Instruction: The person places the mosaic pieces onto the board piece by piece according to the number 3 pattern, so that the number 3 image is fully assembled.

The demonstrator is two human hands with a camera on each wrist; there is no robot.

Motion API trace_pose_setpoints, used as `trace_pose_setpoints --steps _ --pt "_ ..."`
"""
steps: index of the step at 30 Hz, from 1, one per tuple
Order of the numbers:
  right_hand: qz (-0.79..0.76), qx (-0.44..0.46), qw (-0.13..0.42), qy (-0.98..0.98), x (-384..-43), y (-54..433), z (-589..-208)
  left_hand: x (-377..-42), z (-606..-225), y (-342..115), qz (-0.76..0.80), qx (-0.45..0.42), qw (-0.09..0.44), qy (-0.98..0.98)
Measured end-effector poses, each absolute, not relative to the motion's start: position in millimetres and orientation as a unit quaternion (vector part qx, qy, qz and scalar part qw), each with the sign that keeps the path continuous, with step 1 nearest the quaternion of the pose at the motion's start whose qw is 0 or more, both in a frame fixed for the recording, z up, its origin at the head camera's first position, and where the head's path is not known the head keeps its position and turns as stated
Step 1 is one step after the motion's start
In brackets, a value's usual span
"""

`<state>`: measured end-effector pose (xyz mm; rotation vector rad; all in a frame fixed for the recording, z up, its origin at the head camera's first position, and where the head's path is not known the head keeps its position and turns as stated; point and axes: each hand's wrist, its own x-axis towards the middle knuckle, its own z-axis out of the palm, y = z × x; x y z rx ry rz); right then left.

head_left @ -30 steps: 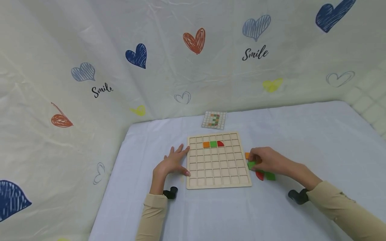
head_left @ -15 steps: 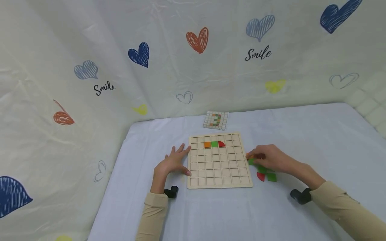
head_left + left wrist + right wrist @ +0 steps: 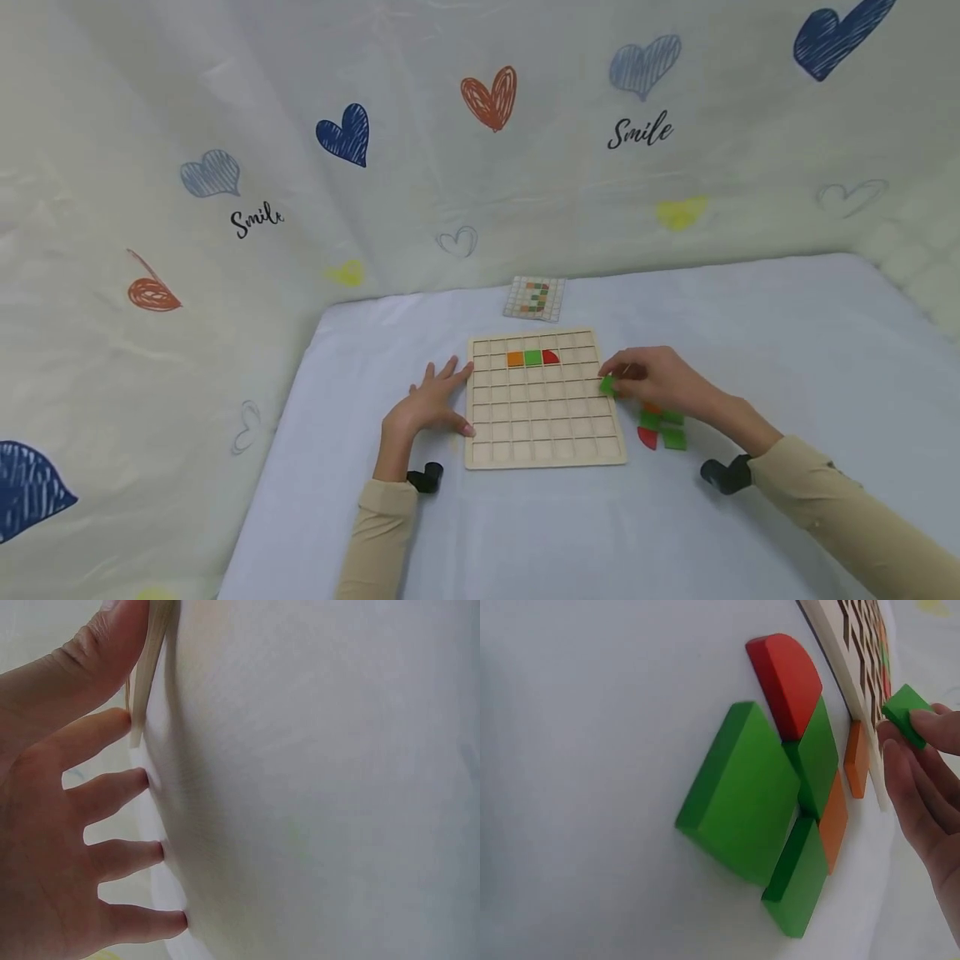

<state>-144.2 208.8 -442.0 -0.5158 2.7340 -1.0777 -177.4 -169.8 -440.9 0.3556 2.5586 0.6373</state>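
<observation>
My left hand (image 3: 427, 406) has its fingers spread, with thumb and forefinger touching the left edge of a wooden grid board (image 3: 545, 432). Between thumb and fingers my right hand (image 3: 663, 379) pinches a green square tile (image 3: 906, 714), held just over the board's right edge. One row of the board carries an orange square tile (image 3: 515, 358), a second green tile (image 3: 532, 357) and a red quarter-round tile (image 3: 551, 357). In the left wrist view, the thumb and forefinger meet the board's edge (image 3: 154, 645) while the other fingertips rest on the cloth.
Right of the board lie several loose tiles: green squares (image 3: 742, 795), a red rounded piece (image 3: 787, 682) and orange ones (image 3: 856, 759). A patterned grid card (image 3: 534, 298) lies behind the board. White cloth (image 3: 540, 533) covers the table, and a heart-print curtain (image 3: 405, 217) hangs behind.
My right hand has lifted a green tile from the loose pieces and moved it up and left to the board's right edge. My left hand has stayed at the left edge.
</observation>
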Motion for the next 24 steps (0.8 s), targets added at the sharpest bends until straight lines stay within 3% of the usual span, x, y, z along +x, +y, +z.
trace_pose_setpoints --steps 7,24 --pt "-0.403 -0.156 0.105 0.896 -152 201 -444 -177 -439 -169 0.226 0.128 0.242 0.935" --pt "-0.39 -0.137 0.107 0.904 -178 175 -451 -179 -438 -168 0.223 0.128 0.244 0.935"
